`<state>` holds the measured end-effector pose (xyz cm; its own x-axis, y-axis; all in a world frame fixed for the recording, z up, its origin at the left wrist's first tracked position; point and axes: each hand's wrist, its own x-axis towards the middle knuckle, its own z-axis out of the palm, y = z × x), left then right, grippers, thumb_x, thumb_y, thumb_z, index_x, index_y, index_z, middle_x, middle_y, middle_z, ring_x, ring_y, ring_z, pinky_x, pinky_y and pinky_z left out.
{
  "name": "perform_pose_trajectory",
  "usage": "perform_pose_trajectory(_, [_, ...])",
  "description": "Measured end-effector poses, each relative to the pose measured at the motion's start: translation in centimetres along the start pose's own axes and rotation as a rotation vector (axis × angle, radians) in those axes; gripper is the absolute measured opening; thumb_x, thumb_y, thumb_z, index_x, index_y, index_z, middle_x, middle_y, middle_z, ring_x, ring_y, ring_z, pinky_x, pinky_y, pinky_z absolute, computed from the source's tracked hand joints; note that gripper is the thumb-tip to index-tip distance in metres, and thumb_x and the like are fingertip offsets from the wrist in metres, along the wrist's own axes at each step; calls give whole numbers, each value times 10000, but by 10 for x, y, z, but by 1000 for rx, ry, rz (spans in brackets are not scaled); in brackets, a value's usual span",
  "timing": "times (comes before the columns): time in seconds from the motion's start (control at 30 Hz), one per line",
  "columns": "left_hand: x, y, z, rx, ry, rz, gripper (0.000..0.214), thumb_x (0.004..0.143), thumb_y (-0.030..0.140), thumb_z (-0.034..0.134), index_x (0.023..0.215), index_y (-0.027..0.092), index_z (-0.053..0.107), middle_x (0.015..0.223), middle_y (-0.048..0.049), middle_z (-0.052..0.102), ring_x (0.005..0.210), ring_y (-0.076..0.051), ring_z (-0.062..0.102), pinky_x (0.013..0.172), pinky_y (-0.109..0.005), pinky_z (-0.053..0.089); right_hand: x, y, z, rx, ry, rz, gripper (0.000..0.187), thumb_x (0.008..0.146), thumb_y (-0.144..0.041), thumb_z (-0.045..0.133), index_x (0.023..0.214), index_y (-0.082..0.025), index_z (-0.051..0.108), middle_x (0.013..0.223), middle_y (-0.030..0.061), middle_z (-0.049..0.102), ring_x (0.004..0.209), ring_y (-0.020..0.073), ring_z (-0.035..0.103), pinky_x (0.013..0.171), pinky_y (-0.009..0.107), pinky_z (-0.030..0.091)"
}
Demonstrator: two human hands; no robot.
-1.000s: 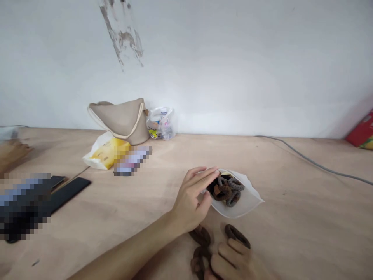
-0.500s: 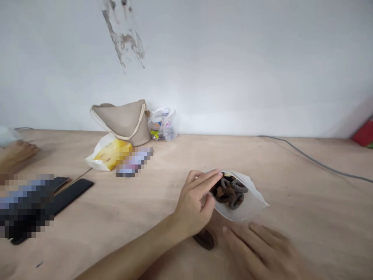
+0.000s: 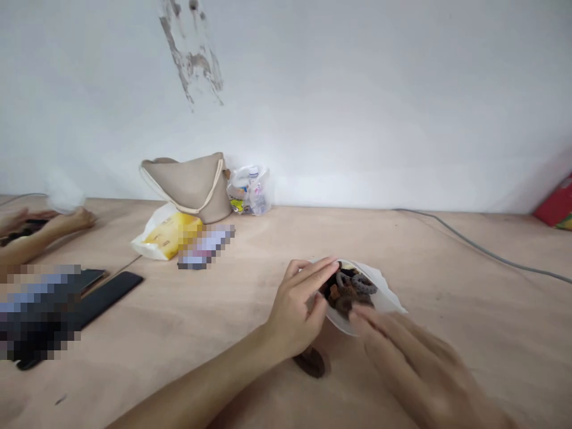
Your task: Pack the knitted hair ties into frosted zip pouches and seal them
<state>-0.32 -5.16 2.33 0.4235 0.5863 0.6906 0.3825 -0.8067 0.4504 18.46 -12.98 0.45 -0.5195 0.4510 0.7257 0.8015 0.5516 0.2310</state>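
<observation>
- My left hand [image 3: 292, 310] comes in from the lower left, forearm lying low over the table [image 3: 451, 256], fingers curled along the near rim of a frosted plastic bag [image 3: 384, 301], thumb tucked under, gripping that edge.
- My right hand [image 3: 413, 366] reaches in from the lower right, flat and spread, its fingers [image 3: 373, 325] over the bag's mouth (they're blurred, so I can't tell whether they touch what's inside).
- The two hands are apart but close, with the open mouth of the bag between them.
- The hair ties [image 3: 351, 286], dark brown and grey loops, sit in a heap inside the bag, right beside my left fingertips and just beyond my right ones.
- One brown hair tie [image 3: 311, 363] lies on the table just below my left wrist, outside the bag.
- Farther off, by the wall, a beige fabric bag [image 3: 185, 185] leans beside a clear plastic bag of bottles [image 3: 248, 190].
- Another person's hands [image 3: 49, 223] rest at the far left of the table, well apart from mine, near a black phone [image 3: 107, 298].
</observation>
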Motion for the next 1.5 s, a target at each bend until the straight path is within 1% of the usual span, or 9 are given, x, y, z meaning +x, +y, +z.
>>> perform_pose_trajectory(0.1, [1,2,0,3,-3,-1,586,731,-11,410,1246,231,551,1232,-60,618,1032,-212,555,861,-412,480,11,3,3,-23,-33,-43,409,811,8,315,1142,-53,546,1168,195,617,1049,235,607,781,322,529])
perform_pose_trajectory(0.27, [2,1,2,4,-11,15,610,708,-35,396,1241,218,551,1241,-60,612,1072,-205,548,877,-398,471,8,-32,20,175,65,-108,316,874,-36,344,892,-138,643,874,43,725,719,146,663,670,237,520])
perform_pose_trajectory(0.47, [2,0,1,5,-13,5,568,720,-20,412,1220,198,574,1223,-63,623,1044,-203,546,882,-383,472,17,-57,39,217,46,-99,299,824,-2,365,769,-134,628,722,41,675,568,144,600,518,245,482])
perform_pose_trajectory(0.7, [2,-2,-1,-17,-42,-24,584,715,-12,406,1226,216,573,1226,-47,623,1055,-209,537,892,-397,467,25,-13,3,179,31,-52,317,865,-35,323,791,-152,607,699,41,630,549,115,548,512,219,448])
perform_pose_trajectory(0.9, [2,1,-4,-13,-54,-44,584,717,5,403,1235,223,565,1230,-48,618,1046,-207,552,880,-391,475,19,14,8,85,-44,-73,355,835,-9,369,1115,-64,580,1100,158,640,977,222,602,790,328,498])
perform_pose_trajectory(1.07, [4,1,-9,19,-94,-12,572,705,55,476,1254,202,540,1255,-78,597,1055,-228,550,884,-409,481,-9,35,2,54,-16,-32,251,832,-117,520,1064,-142,613,1185,130,610,1024,292,557,811,448,451])
perform_pose_trajectory(1.3, [-2,-24,-28,398,-191,370,304,757,309,684,1031,185,642,1162,-89,661,1030,-257,567,841,-392,498,-33,76,6,20,-88,-53,180,868,-90,497,967,-168,626,1128,101,643,1076,264,558,836,419,436])
perform_pose_trajectory(1.4, [0,-32,-38,448,-145,433,65,811,228,631,853,197,670,988,-51,727,929,-222,606,747,-334,511,-26,79,3,107,-48,58,176,879,-124,501,989,-200,616,1029,62,674,988,214,600,850,380,455])
perform_pose_trajectory(1.5, [9,-27,-46,253,-40,310,137,805,96,591,840,198,674,818,-36,728,806,-176,610,707,-294,513,-11,75,-8,269,7,303,124,894,-212,495,923,-241,612,909,23,681,833,171,634,740,300,499])
